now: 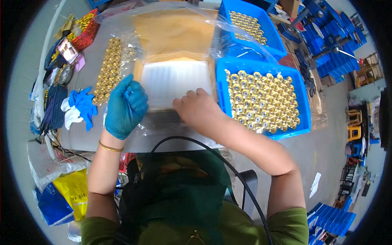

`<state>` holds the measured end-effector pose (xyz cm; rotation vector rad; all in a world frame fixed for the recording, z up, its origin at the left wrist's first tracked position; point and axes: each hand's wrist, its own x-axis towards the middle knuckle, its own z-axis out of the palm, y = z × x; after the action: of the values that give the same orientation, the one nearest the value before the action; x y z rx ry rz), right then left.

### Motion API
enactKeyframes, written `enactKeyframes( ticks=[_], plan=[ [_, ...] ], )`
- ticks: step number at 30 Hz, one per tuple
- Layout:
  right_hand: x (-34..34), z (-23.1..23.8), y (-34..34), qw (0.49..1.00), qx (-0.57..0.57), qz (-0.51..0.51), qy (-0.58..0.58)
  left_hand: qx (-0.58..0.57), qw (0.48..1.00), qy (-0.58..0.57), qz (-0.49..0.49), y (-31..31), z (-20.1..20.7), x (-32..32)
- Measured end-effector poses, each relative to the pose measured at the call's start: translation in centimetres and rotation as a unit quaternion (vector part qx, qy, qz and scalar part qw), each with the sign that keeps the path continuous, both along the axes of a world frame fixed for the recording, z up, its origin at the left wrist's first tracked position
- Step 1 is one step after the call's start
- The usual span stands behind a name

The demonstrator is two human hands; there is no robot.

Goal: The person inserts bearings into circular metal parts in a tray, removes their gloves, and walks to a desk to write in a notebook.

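Observation:
An open cardboard box [175,34] stands before me with its far flap raised and clear plastic film around it. A white sheet [173,77] with faint ridges lies inside it. By the box's near left corner is my left hand [126,107], in a teal glove, its fingers curled closed; what they hold, if anything, is hidden. My right hand [200,109], bare, reaches over the near right part of the box, fingers bent down at the sheet's edge. Its fingertips are partly hidden, so any grip on the sheet cannot be made out.
Brass fittings [111,61] lie in a long pile left of the box. At the right, a blue tray [305,110] holds rows of them; another blue tray [249,50] stands behind. Blue and white gloves [83,104], a red basket [87,36] and a phone [67,50] occupy the left side.

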<state>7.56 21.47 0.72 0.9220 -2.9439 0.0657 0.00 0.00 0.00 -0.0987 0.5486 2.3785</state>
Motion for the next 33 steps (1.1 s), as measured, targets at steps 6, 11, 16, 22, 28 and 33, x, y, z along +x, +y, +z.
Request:
enactKeyframes(
  ticks=[6,11,16,22,28,33],
  plan=[
    [-3.6,0.7,0.9,0.992,0.095,-0.052,0.056,-0.374,0.865,0.246,-0.229,-2.8,0.4,1.9],
    [-6.5,3.8,2.0,0.964,-0.083,-0.144,0.209,-0.417,0.857,0.265,-0.145,-0.9,-0.3,0.4],
    [-9.6,-0.2,0.5,0.985,-0.160,0.029,-0.063,-0.102,0.986,0.118,0.052,-1.6,-3.4,-5.1],
    [-14.6,-4.1,1.0,0.990,-0.078,0.054,-0.105,-0.083,0.989,0.034,0.117,0.8,-5.3,-4.4],
    [-16.2,-4.5,1.4,0.978,-0.092,0.059,-0.178,-0.035,0.996,-0.011,0.076,1.6,-7.5,-3.0],
    [-16.1,-3.6,1.0,0.973,-0.093,0.049,-0.207,-0.083,0.987,-0.078,0.118,2.1,-7.5,-3.0]
  ],
)
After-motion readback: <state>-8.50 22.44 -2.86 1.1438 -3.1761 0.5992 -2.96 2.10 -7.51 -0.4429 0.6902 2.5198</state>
